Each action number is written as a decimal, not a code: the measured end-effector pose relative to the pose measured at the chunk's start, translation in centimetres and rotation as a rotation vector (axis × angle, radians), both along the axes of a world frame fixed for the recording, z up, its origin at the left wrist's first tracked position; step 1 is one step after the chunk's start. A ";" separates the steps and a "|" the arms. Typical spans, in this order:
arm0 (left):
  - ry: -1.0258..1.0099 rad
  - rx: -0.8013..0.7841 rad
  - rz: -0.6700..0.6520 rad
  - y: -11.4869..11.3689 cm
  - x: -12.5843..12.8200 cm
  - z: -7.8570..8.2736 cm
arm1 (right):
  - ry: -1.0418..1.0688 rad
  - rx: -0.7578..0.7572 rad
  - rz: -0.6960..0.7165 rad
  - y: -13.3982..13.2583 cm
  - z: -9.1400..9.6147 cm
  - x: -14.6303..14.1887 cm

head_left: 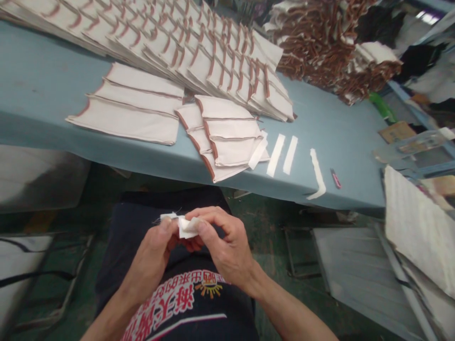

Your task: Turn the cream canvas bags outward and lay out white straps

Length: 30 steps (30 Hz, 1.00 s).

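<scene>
Above my lap, both hands pinch a small white fabric strip [188, 228] with loose threads at its left end. My left hand [159, 241] grips one end between thumb and fingers. The other end, folded over, is between the thumb and forefinger of my right hand [223, 237]. Beyond them on the blue table lie white cut pieces with brown edging [231, 128], overlapping one another. Several white strips [276, 155] lie beside these, one partly on top of the pieces. A bent, longer white strip [316, 175] is farther right.
Rows of layered white pieces with brown edges [199, 52] cover the back of the blue table [341, 137]. A brown and white heap [320, 42] stands at the back right. A small pink tool [335, 178] lies near the front edge. Flat white sheets [419, 227] are at right.
</scene>
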State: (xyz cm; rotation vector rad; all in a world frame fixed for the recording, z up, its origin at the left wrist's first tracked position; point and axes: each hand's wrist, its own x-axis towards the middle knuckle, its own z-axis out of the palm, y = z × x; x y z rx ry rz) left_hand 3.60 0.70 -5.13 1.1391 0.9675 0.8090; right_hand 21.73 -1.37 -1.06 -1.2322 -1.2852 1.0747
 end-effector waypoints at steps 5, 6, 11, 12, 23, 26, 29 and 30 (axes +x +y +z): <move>0.048 0.043 -0.003 0.5 0.3 0.9 | 0.247 -0.239 0.037 0.2 -0.1 -0.3; 0.061 0.056 -0.009 0.6 0.4 1.3 | 0.290 -0.273 0.049 0.3 0.0 -0.2; 0.168 0.126 -0.043 0.9 0.7 3.0 | 0.352 -0.382 0.068 0.9 0.5 0.0; 0.186 0.153 -0.046 0.9 0.7 3.1 | 0.362 -0.398 0.069 0.9 0.6 0.0; 0.276 0.546 -0.072 -0.1 1.4 3.4 | 0.149 -0.194 -0.198 2.4 0.8 0.8; 0.257 0.666 -0.107 -1.1 2.0 2.8 | 0.205 -0.159 -0.341 4.4 0.2 2.7; 0.219 0.839 -0.144 -1.9 3.2 1.9 | 0.197 -0.143 -0.411 6.9 -0.3 5.3; 0.204 0.895 -0.182 -2.2 3.6 1.4 | 0.182 -0.135 -0.427 7.7 -0.3 6.3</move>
